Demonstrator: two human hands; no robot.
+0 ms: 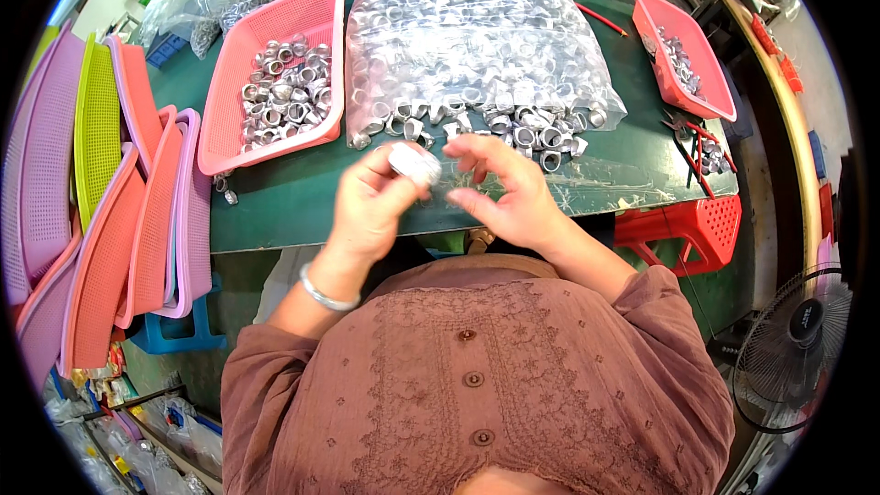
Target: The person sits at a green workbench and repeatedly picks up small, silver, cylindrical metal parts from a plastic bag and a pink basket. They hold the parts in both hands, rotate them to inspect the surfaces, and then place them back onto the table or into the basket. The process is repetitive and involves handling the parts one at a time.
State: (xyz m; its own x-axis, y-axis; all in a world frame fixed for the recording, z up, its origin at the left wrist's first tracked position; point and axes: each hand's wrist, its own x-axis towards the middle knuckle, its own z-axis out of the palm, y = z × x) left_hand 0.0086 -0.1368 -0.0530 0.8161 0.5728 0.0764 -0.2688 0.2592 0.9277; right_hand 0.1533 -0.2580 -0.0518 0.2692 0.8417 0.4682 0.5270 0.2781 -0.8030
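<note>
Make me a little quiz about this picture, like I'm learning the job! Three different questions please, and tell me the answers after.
1. Which of the person's hands pinches a blurry silvery piece?
2. True or false: the big clear bag lies between the left pink basket and the right pink basket.
3. What colour is the stool on the right, by the table's edge?
A) blue
B) yellow
C) red

Key:
1. The left hand, between thumb and fingers.
2. True: one basket is on each side of the bag.
3. C, red.
</note>
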